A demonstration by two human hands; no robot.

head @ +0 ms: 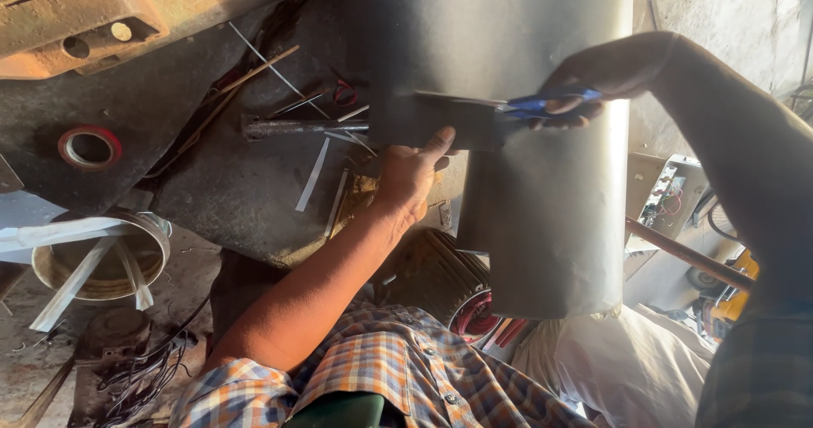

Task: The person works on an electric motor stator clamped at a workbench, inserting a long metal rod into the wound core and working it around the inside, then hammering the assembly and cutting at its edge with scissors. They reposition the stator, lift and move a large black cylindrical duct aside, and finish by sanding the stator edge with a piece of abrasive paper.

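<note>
Sheet (542, 225) of grey, thin, paper-like material is what you hold up in front of you, and a cut runs across it about halfway. At the far left a red tape roll (89, 147) lies on the dark bench (229, 191), and below it a round tin (102, 259) holds pale cut strips. More thin strips (315, 174) lie scattered on the bench beside a rusty metal rod (305, 127). Your left hand (411, 178) is clenched on the sheet's lower left edge, thumb on top, pinching the part under the cut line. Moving right, the scissors (508, 104) with blue handles sit in your right hand (605, 77), fingers closed through the loops, blades lying flat in the sheet. By my judgement the cut has come in from the right edge and reaches roughly to the middle; the stretch toward your left hand looks uncut, though the blade tips are hard to make out against the grey.
</note>
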